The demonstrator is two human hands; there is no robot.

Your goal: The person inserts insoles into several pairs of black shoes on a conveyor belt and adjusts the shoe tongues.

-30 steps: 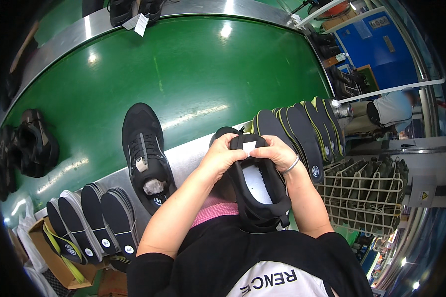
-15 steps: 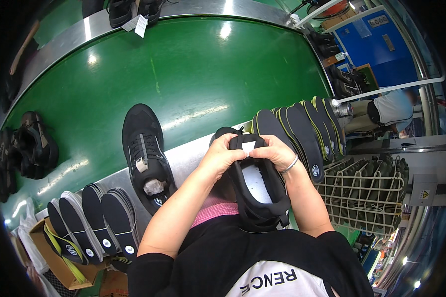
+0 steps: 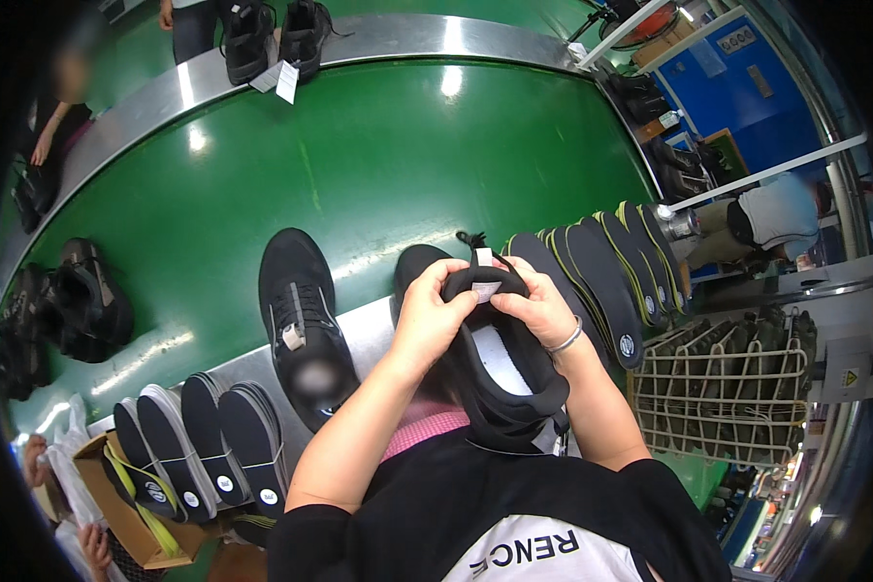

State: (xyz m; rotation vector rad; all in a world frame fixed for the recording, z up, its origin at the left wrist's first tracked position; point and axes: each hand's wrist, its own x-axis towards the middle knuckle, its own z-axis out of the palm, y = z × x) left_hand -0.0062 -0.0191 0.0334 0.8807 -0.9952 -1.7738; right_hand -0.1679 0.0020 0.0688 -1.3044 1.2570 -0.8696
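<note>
I hold a black shoe (image 3: pixel 500 383) upright against my chest, its opening facing me and a white lining showing inside. My left hand (image 3: pixel 432 310) grips the left side of the shoe's tongue. My right hand (image 3: pixel 533 306), with a bracelet at the wrist, pinches the tongue's top edge and its small white label (image 3: pixel 485 289). A second black shoe (image 3: pixel 301 325) lies sole-down on the green conveyor belt (image 3: pixel 378 165) just left of my hands.
Black insoles (image 3: pixel 601 276) stand in a row at my right, more insoles (image 3: pixel 204 441) at my lower left beside a cardboard box (image 3: pixel 116 504). A wire basket (image 3: pixel 727 388) sits right. Other black shoes (image 3: pixel 78 301) rest on the belt; another person's hands (image 3: pixel 39 150) work far left.
</note>
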